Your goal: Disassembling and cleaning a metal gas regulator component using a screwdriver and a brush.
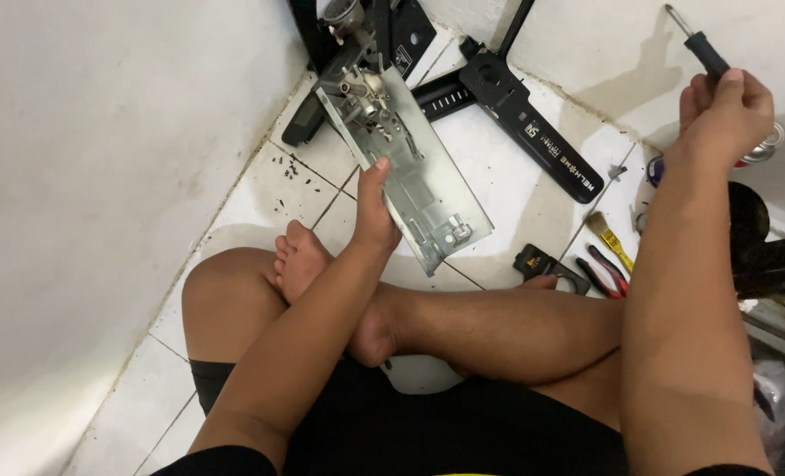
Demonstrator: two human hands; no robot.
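The left hand (373, 216), just left of the frame's centre, grips the lower long edge of a flat grey sheet-metal plate (428, 189); its thumb lies up along the plate's near face and the other fingers are hidden behind it. The plate runs diagonally from the upper middle of the frame down to the centre, tilted off the floor, with a cluster of silvery mechanical parts (366, 92) fixed at its upper end, beyond the thumb tip.

The right hand (729, 110), at the upper right, is closed around the black handle of a screwdriver (699, 44), whose metal shaft points up and left, well apart from the plate.

A long black plastic bar (534, 128) lies on the white tiled floor (260, 189) between the hands. Red-handled pliers (609, 273) and a small yellow-handled brush (609, 234) lie at right, beside the person's crossed bare legs (498, 330).
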